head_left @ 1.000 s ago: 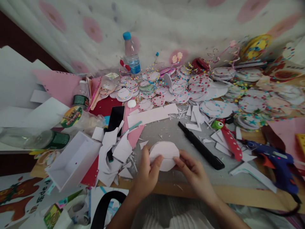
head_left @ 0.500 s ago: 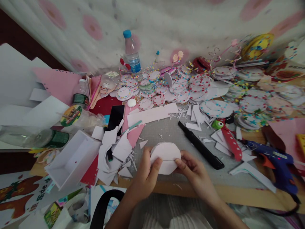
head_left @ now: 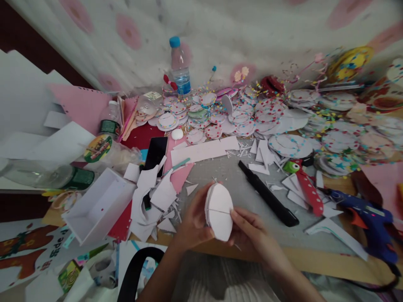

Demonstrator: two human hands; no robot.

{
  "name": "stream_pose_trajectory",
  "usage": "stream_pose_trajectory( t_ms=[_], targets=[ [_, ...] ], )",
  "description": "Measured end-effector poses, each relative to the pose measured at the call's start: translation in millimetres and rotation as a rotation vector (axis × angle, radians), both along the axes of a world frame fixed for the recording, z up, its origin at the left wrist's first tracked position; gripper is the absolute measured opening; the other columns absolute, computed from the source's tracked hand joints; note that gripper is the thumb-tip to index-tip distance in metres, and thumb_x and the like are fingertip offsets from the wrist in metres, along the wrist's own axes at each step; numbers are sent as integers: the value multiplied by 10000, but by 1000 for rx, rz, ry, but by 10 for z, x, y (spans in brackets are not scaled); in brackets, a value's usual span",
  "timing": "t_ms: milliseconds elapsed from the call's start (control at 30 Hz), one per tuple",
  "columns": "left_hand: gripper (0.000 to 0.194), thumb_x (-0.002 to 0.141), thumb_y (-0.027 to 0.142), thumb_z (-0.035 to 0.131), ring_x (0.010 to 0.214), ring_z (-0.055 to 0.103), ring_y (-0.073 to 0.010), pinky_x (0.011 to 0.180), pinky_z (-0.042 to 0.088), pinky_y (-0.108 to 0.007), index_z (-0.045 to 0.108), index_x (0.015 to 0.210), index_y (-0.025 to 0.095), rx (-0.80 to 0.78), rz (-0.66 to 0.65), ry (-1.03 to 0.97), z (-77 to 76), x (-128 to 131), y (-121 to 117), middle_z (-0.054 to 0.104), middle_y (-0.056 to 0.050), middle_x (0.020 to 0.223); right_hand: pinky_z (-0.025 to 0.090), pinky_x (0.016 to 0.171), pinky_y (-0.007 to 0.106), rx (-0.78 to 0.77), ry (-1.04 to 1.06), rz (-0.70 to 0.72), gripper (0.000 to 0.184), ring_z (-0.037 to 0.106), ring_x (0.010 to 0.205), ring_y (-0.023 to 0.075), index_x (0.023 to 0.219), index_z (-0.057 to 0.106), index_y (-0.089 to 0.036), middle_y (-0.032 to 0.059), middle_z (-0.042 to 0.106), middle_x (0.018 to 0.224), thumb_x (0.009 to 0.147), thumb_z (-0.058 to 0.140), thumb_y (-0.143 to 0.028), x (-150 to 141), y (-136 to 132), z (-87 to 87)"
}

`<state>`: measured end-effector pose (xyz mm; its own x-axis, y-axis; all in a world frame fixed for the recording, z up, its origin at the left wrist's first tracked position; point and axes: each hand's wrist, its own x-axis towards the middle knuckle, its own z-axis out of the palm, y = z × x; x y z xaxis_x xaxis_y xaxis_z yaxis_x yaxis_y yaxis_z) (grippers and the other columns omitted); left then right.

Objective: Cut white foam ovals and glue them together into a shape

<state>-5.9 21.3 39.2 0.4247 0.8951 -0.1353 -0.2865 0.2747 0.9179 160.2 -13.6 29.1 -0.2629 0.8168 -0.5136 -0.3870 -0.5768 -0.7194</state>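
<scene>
The person's left hand [head_left: 194,220] is partly closed, fingers curled round the far edge and thumb low on the near edge of a rounded stack of thin white board pieces [head_left: 219,207], its top face crossed by a dark line. The right hand [head_left: 248,224] has thumb and fingers drawn together on the right edge of that stack, near the end of the line. The stack is held up tilted over the front part of a grey mat [head_left: 220,170], which lies on a wooden counter [head_left: 283,254]. To the right of the hands, a long black cutter-shaped tool [head_left: 267,193] lies slantwise on the mat, well apart from the fingers; beyond it are a red white-dotted handle with a green end [head_left: 308,193] and a blue glue gun [head_left: 362,207]. Left of the hands lie cut white board scraps [head_left: 163,196], and beside them an open white box [head_left: 100,205] and a black phone [head_left: 156,151]. Across the mat's far side lies a long white board strip [head_left: 204,152]. Behind it, many pale round discs with coloured dots [head_left: 269,111] are heaped along the back, where a clear plastic bottle with a blue cap [head_left: 181,69] stands upright.
</scene>
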Motion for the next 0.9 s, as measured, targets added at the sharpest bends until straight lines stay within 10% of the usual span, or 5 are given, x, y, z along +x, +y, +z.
stream_pose_trajectory(
  t_ms=[467, 667, 900],
  targets=[
    [694, 643, 728, 603, 1274, 480, -387, 1074, 366, -481, 719, 1016, 153, -616, 80, -200, -38, 170, -30, 718, -131, 1083, 330, 516, 247, 501, -736, 341, 368, 422, 555, 131, 660, 544, -208, -19, 498, 589, 934, 474, -444, 385, 160, 14],
    [635, 691, 670, 590, 1204, 550, -357, 1023, 436, -455, 710, 1027, 146, -646, 211, -116, 12, 279, -18, 733, -110, 1052, 354, 551, 267, 549, -819, 318, 330, 483, 567, 154, 664, 596, -218, 4, 585, 607, 919, 517, -412, 370, 201, 60],
    [622, 741, 672, 525, 1151, 593, -356, 978, 471, -440, 737, 982, 139, -685, 191, -204, -16, 275, -26, 744, -107, 1016, 251, 491, 258, 503, -814, 283, 447, 337, 515, 115, 552, 396, -213, -46, 362, 525, 897, 523, -468, 291, 195, 85]
  ],
)
